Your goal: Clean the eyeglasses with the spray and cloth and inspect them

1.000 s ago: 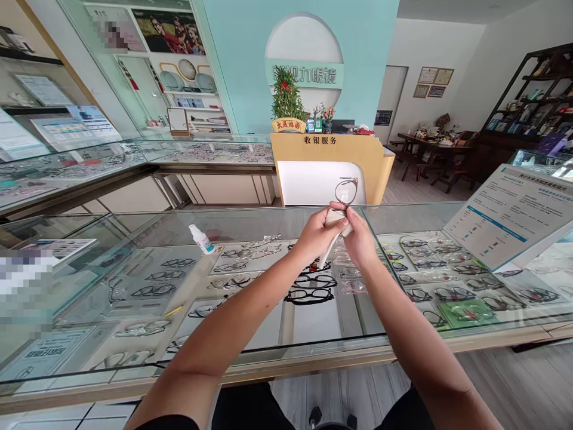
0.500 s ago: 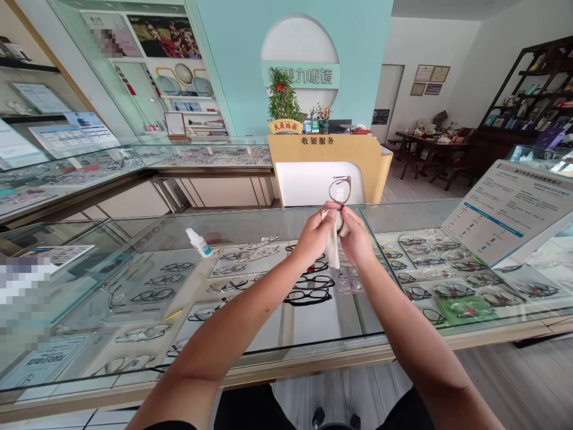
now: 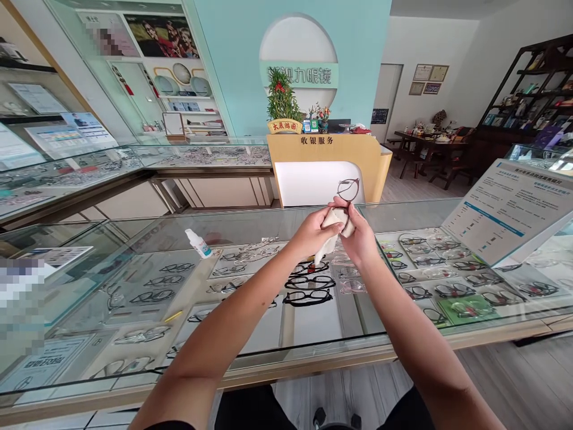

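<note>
A pair of eyeglasses (image 3: 348, 190) with a thin dark frame is held up over the glass counter, one rim pointing upward and the other partly covered by a pale cloth (image 3: 330, 240). My left hand (image 3: 319, 230) is closed on the cloth, pressing it against the lower lens with the thumb in front. My right hand (image 3: 359, 236) grips the eyeglasses near the middle of the frame, its fingers beside the cloth. The hands nearly touch, and some fingertips are hidden behind the cloth and frame.
Beneath my hands is the glass display counter (image 3: 308, 347) with rows of eyeglasses (image 3: 308, 297) inside. A white spray bottle (image 3: 197, 243) stands on it at left. A printed sign (image 3: 501, 215) leans at right. Beyond is a wooden reception desk (image 3: 322, 152) with a plant (image 3: 283, 98).
The eyeglasses have turned and shifted slightly right, so the upper rim tilts differently. My left hand has moved the cloth over the lower lens, and the cloth's hanging end has swung left.
</note>
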`<state>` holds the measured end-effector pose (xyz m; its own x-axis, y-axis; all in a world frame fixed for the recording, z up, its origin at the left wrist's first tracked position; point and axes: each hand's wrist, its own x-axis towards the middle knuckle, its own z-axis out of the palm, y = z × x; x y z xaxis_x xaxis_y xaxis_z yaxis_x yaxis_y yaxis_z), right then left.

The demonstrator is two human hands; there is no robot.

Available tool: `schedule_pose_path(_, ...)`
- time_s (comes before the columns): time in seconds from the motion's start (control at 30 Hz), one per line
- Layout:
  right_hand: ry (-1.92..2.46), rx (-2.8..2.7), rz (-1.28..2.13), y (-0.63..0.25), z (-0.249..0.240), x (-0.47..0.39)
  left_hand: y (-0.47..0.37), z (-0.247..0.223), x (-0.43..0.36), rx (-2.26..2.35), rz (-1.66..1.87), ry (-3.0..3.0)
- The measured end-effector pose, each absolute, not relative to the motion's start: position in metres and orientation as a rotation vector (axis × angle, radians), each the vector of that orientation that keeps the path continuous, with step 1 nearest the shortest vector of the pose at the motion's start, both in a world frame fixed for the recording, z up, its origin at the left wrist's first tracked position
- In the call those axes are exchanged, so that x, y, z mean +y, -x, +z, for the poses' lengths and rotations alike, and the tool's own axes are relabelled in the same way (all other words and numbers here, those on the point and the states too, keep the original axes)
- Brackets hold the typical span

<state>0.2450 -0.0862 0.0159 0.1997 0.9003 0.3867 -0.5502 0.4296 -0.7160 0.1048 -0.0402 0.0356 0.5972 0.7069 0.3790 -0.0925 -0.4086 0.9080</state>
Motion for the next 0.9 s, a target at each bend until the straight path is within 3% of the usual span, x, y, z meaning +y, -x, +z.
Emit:
schedule_pose_path(0.5,0.475,-0.914,0.954,-0.236,0.021,-0.094,-0.115,0.035,-0.053,0.646,1.348,-1.804)
schedule_pose_path(0.9,0.539,-1.004,0.818,-0.277,0.037,-0.097,-0.054,0.092,-0.026,0.82,1.496,-2.031)
